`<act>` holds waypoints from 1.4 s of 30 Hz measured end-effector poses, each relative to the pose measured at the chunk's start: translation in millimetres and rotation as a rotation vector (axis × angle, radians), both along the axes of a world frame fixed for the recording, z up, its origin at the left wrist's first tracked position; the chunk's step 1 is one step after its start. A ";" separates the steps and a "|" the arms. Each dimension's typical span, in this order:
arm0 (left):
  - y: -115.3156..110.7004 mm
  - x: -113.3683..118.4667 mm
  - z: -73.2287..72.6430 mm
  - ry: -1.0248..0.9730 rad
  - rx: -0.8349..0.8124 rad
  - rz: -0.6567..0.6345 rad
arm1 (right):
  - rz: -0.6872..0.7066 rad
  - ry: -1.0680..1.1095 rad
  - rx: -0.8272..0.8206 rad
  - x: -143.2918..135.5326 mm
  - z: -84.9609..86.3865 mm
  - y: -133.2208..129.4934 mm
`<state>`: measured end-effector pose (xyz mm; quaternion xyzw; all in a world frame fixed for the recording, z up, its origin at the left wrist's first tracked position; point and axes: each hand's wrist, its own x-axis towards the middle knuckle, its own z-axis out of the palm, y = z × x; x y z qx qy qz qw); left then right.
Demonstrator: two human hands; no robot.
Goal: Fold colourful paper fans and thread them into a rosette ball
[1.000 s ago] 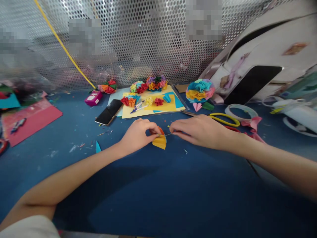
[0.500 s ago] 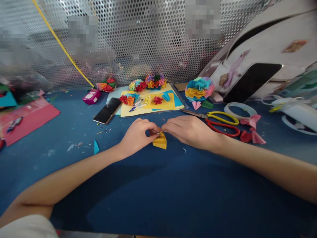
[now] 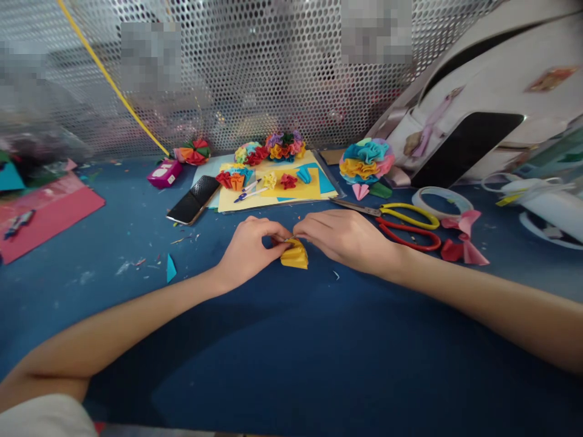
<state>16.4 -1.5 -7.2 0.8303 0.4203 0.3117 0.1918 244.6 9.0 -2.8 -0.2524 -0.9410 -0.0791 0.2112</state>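
A small folded yellow paper piece (image 3: 295, 256) with pleats hangs just below the fingertips, over the blue table (image 3: 291, 358). My left hand (image 3: 255, 246) pinches its upper left edge between thumb and fingers. From the other side my right hand (image 3: 344, 240) is closed at the top of the piece, its fingertips nearly touching those of the left. A thin strand seems to lie between the fingertips, too small to make out well.
Scissors with yellow and red handles (image 3: 410, 215), a tape roll (image 3: 441, 200) and pink paper (image 3: 464, 240) lie right. Behind are paper flowers (image 3: 367, 161), a yellow sheet (image 3: 296, 185), a phone (image 3: 195, 199), a purple box (image 3: 164, 173) and a backpack (image 3: 496, 73).
The yellow piece has tilted slightly and its pleats show more spread. Both hands keep their pinch with small finger shifts. The view has turned a little.
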 end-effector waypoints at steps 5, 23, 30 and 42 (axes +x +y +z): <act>-1.8 1.0 0.7 -0.050 -0.069 0.000 | 0.004 0.017 0.003 -1.0 -1.1 -1.9; -2.2 -1.7 -5.1 -0.152 -0.097 0.042 | -0.007 0.082 -0.175 -0.9 -3.5 -0.8; -3.3 -1.2 -3.5 -0.114 -0.106 0.065 | 0.013 0.074 -0.112 0.9 -5.9 1.2; -4.6 0.2 -1.6 -0.106 -0.158 -0.003 | 0.032 0.038 0.045 1.2 1.8 1.3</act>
